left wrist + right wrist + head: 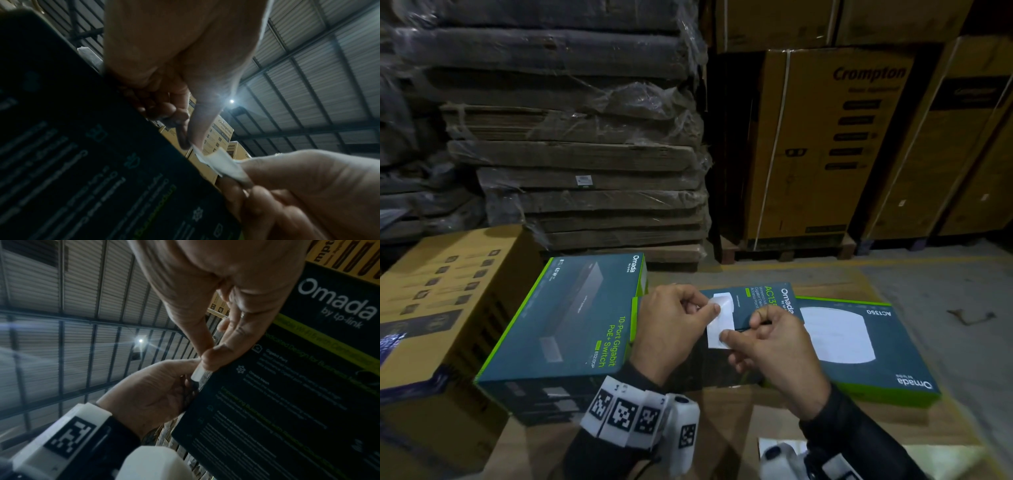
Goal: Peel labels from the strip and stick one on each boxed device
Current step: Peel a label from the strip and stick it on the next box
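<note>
A white label strip (717, 337) hangs between both hands above a tilted teal AC1350 box (767, 298). My left hand (710, 306) pinches a curled white label (724, 301) at the strip's upper end. The strip's lower end is pinched by my right hand (736, 330). In the left wrist view the strip (224, 165) runs from the left fingertips (188, 142) to the right hand (308, 186), beside the dark box (82, 162). In the right wrist view the strip (198, 374) is small, next to the box (287, 402). A 10-port switch box (571, 325) lies left, another AC1350 box (859, 342) right.
The boxes rest on a cardboard surface (739, 428). A brown printed carton (441, 291) stands at the left. Behind are a wrapped stack of flat cardboard (585, 154) and tall Crompton cartons (825, 137) on a pallet. Concrete floor (945, 291) lies to the right.
</note>
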`<action>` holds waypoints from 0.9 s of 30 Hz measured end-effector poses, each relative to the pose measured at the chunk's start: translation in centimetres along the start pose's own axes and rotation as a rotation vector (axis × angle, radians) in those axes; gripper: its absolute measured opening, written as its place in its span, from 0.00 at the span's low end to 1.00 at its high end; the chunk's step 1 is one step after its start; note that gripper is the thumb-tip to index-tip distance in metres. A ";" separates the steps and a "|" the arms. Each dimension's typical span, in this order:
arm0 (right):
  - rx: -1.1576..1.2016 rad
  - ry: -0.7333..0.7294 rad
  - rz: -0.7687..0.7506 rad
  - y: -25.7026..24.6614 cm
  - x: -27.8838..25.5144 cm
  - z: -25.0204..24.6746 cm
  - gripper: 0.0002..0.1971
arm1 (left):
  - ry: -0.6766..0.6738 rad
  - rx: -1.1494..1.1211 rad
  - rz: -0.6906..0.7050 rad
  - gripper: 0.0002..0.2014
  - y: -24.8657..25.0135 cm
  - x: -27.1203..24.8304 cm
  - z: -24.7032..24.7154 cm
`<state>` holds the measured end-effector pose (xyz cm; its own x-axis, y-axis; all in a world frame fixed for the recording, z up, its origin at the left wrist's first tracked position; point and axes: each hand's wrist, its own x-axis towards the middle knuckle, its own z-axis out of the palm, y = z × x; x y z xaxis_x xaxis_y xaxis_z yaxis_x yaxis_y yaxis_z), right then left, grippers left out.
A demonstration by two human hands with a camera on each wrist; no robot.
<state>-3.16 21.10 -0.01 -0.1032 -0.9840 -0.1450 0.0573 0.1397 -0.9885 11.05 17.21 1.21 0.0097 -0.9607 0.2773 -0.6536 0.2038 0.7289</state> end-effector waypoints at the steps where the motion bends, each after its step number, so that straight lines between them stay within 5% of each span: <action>1: 0.000 -0.002 0.000 0.1 0.0 0.0 0.18 | -0.001 -0.002 -0.004 0.07 0.0 0.0 0.0; 27: -0.009 0.035 -0.049 1.1 0.3 -0.1 0.19 | 0.056 0.016 -0.040 0.08 0.4 -0.1 0.6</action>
<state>-3.26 20.99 -1.18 -0.1407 -0.9852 -0.0979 0.0426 0.0927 -0.9948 10.38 17.29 1.10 0.0778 -0.9559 0.2831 -0.6636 0.1622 0.7302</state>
